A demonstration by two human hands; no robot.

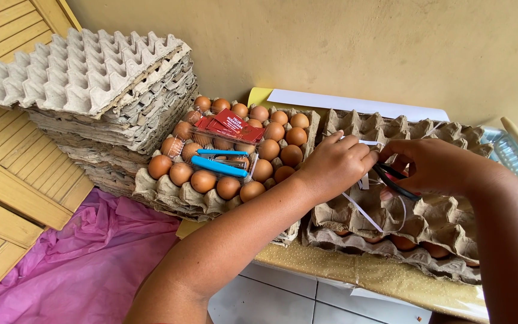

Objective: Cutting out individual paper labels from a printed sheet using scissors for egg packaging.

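My left hand [335, 163] pinches a thin white plastic strap [362, 211] that runs over a stack of grey cardboard egg trays [439, 222] with brown eggs showing at its lower edge. My right hand [430, 163] grips black-handled scissors [395, 182] right beside the strap, blades pointing towards my left hand. To the left, an open tray of brown eggs [271, 149] carries a blue-handled tool [218, 166] and a clear pack with red labels [229, 126].
A tall pile of empty egg trays [91, 78] stands at the far left against slatted wooden shutters [7, 180]. Pink plastic sheeting [85, 258] lies on the floor. The trays rest on a table with a yellow patterned cloth [361, 270]. A beige wall is behind.
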